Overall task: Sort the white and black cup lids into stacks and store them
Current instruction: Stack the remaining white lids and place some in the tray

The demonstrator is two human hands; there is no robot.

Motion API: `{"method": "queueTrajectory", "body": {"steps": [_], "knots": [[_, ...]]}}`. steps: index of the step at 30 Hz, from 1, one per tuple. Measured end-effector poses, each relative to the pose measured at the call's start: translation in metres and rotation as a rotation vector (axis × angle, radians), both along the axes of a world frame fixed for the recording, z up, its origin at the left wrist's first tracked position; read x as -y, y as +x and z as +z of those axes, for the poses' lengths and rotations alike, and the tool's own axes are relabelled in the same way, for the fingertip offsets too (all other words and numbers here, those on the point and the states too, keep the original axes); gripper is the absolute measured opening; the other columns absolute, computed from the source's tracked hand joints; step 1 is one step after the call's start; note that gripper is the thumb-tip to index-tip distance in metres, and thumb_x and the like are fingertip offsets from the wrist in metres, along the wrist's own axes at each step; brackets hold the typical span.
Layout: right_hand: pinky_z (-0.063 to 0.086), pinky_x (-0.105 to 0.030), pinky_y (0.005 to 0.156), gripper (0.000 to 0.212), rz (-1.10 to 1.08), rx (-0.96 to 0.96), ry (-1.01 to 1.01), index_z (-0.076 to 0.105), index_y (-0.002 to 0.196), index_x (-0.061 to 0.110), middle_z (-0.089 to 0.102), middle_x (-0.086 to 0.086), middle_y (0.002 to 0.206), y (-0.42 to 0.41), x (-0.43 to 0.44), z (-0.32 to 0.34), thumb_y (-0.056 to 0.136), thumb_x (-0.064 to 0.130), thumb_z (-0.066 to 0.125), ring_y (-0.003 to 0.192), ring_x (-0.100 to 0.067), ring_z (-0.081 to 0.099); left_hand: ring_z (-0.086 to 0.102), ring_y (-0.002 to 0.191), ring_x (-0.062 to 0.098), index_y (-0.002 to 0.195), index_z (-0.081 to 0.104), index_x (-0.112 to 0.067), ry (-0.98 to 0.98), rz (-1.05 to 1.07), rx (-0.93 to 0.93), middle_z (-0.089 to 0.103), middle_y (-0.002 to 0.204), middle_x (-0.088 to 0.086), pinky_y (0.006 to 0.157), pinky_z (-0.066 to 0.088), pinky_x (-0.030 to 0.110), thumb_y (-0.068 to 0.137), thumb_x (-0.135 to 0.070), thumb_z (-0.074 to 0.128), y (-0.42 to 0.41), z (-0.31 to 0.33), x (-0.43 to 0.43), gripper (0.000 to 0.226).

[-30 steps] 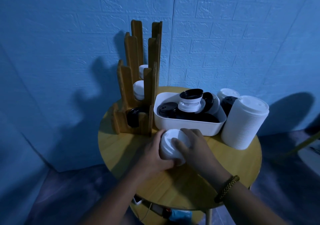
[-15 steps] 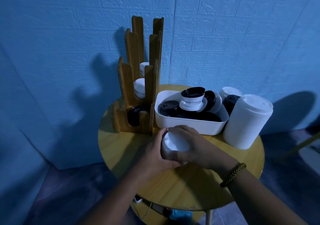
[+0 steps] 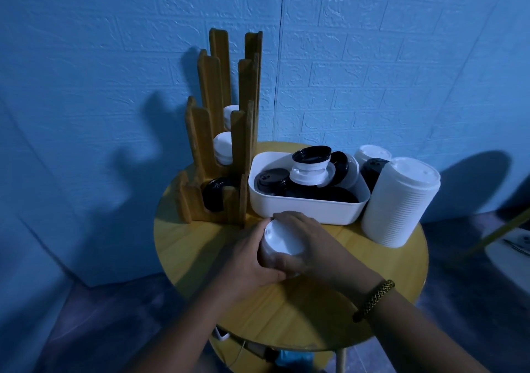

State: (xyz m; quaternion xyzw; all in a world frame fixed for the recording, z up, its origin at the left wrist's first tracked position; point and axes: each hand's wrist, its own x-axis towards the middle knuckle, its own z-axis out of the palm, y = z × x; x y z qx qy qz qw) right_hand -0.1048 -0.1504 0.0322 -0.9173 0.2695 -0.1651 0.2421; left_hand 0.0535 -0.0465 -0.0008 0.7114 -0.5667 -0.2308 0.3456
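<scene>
White lid stack (image 3: 282, 242) on the desk (image 3: 200, 246): our right hand (image 3: 312, 246) has slid over its top, left hand (image 3: 246, 260) still grips; squaring it before storing, we reckon.

One round yellow wooden table (image 3: 186, 246); one stepped wooden lid rack (image 3: 198, 200) with three slots, two holding white plastic lids (image 3: 223, 147) and one holding black plastic lids (image 3: 213, 194); one white rectangular plastic bin (image 3: 304, 207), its jumbled lids too overlapped to count; one tall stack of white lids (image 3: 398, 203); two smaller piles behind it, one white pile (image 3: 371, 154), one black pile (image 3: 372, 170); one short white lid stack (image 3: 282, 240) held in two hands, left hand (image 3: 246, 260) and right hand (image 3: 312, 246); one braided wristband (image 3: 372, 301).
</scene>
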Motion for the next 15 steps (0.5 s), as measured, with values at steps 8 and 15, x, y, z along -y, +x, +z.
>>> {"method": "queueTrajectory", "body": {"steps": [8, 15], "knots": [[0.037, -0.028, 0.103, 0.048, -0.081, 0.008, -0.23, 0.053, 0.14, 0.023, 0.052, 0.004, 0.141, 0.002, 0.024, 0.053, 0.098, 0.047, 0.053, 0.129, -0.015, 0.044, 0.048, 0.115, -0.005, 0.134, 0.029, -0.059, -0.014, 0.003, -0.043, 0.048, 0.128, -0.027, 0.095, 0.052, 0.034, 0.069, -0.059, 0.083, -0.001, -0.004, 0.003, 0.085], [0.029, -0.038, 0.101, 0.043, -0.344, -0.236, -0.624, 0.056, 0.132, 0.025, 0.058, 0.007, 0.133, 0.037, 0.089, 0.067, 0.093, 0.01, 0.045, 0.126, -0.021, 0.042, 0.043, 0.127, 0.002, 0.145, 0.02, -0.061, 0.0, 0.005, -0.022, 0.041, 0.14, -0.028, 0.102, 0.048, 0.034, 0.066, -0.065, 0.081, 0.001, -0.006, 0.003, 0.099]]}}
